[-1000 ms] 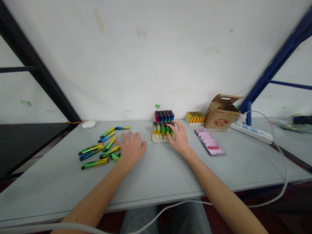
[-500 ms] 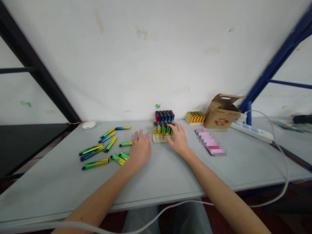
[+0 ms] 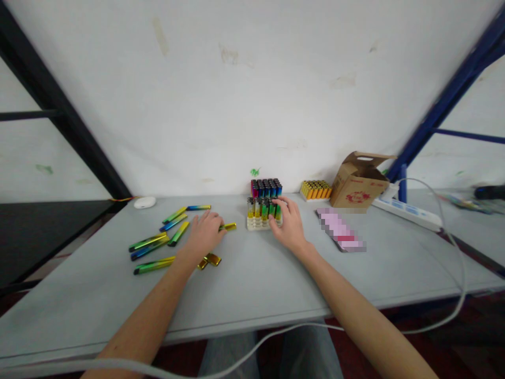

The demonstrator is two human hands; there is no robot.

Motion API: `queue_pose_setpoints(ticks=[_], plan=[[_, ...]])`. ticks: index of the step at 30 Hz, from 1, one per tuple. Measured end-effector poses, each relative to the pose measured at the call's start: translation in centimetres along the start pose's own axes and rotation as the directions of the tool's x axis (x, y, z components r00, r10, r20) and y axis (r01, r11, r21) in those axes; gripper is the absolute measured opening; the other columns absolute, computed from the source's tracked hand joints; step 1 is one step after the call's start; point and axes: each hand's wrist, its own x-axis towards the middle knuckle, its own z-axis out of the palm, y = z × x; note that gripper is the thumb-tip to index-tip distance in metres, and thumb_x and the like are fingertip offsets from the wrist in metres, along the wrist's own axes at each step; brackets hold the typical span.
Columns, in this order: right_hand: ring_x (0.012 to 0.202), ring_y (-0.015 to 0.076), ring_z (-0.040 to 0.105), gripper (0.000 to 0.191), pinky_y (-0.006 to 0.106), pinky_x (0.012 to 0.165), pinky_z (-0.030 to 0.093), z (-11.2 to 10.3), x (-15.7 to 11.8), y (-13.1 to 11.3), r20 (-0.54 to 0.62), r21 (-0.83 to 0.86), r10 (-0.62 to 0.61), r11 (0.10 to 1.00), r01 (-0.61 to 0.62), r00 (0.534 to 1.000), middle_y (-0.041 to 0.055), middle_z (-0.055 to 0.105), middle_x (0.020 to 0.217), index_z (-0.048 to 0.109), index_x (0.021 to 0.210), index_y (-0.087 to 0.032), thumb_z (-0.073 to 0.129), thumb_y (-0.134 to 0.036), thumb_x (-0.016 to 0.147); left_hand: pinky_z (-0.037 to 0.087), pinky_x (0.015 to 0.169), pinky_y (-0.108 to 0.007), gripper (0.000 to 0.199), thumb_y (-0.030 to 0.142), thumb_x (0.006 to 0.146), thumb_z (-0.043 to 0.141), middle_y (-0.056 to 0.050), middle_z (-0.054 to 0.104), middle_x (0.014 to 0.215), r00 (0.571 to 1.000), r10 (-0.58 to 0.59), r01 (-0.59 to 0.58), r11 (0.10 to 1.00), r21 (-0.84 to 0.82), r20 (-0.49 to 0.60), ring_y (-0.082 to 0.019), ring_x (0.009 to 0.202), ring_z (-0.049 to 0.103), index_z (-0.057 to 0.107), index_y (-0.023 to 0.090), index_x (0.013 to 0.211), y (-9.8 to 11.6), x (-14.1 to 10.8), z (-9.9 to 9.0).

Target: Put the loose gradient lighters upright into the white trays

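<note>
My left hand (image 3: 205, 230) reaches down over a green-and-gold lighter lying on the table, its fingers closed around one end. The gold end of that lighter (image 3: 229, 227) sticks out to the right. At the white tray (image 3: 258, 225), my right hand (image 3: 289, 221) curls around the right side, thumb in front and fingers on top, against the upright green lighters (image 3: 271, 210). Clear-and-yellow lighters (image 3: 254, 209) stand in the same tray. Left of my left hand lie several loose lighters (image 3: 148, 242), green-yellow and blue. Gold ends of two more (image 3: 213, 259) show beside my left wrist.
Behind the tray stands a block of red and blue lighters (image 3: 267, 188). Further right are a tray of orange lighters (image 3: 316, 190), an opened cardboard box (image 3: 359, 184), a pixelated phone (image 3: 340, 230) and a power strip (image 3: 410, 213). A white case (image 3: 144, 202) sits back left.
My left hand has moved left and lowered onto the lighter, closing its fingers at that lighter's left end. My right hand stays at the tray.
</note>
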Motion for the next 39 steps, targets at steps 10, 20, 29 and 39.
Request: queue_pose_setpoints(ticks=[10, 20, 29, 39], plan=[[0.111, 0.0251, 0.057, 0.042, 0.042, 0.098, 0.048, 0.0, -0.8, -2.4, 0.16, 0.173, -0.19, 0.972, 0.162, 0.969, 0.0125, 0.062, 0.119, 0.054, 0.124, -0.019, 0.056, -0.021, 0.083, 0.051, 0.08, -0.031, 0.026, 0.036, 0.087, 0.055, -0.004, 0.075, 0.089, 0.947, 0.013, -0.197, 0.812, -0.549, -0.321, -0.02, 0.083, 0.069, 0.064, 0.02, 0.105, 2.5, 0.4, -0.7], [0.102, 0.0245, 0.061, 0.033, 0.041, 0.093, 0.05, 0.5, -0.9, -2.4, 0.257, 0.116, -0.301, 0.953, 0.28, 0.918, 0.0108, 0.07, 0.106, 0.063, 0.112, -0.017, 0.051, -0.012, 0.082, 0.051, 0.068, -0.025, 0.045, 0.038, 0.084, 0.06, 0.001, 0.073, 0.072, 0.97, 0.091, -0.24, 0.518, -0.821, -0.226, -0.015, 0.067, 0.067, 0.051, 0.018, 0.124, 6.0, -1.2, -1.2], [0.077, 0.0208, 0.06, 0.02, 0.034, 0.072, 0.048, 0.3, -0.7, -2.6, 0.301, 0.373, 0.126, 0.897, -0.238, 0.945, 0.007, 0.067, 0.087, 0.057, 0.098, -0.019, 0.043, -0.018, 0.084, 0.055, 0.073, -0.028, 0.034, 0.034, 0.083, 0.061, -0.003, 0.073, 0.081, 0.933, 0.061, -0.336, 0.498, -0.799, -0.354, -0.015, 0.072, 0.068, 0.058, 0.018, 0.114, 6.0, -1.0, -0.7], [0.039, 0.0053, 0.016, 0.036, 0.017, 0.036, 0.009, -1.3, 1.5, -2.6, 0.871, 0.491, 0.077, -0.209, -0.846, 0.486, -0.0083, 0.038, 0.052, 0.05, 0.076, -0.02, 0.055, -0.055, 0.074, 0.054, 0.079, -0.03, 0.024, 0.031, 0.089, 0.051, -0.004, 0.073, 0.087, 0.902, 0.13, -0.363, 0.742, -0.563, -0.411, -0.017, 0.078, 0.068, 0.063, 0.019, 0.106, 5.0, -0.5, 0.8]])
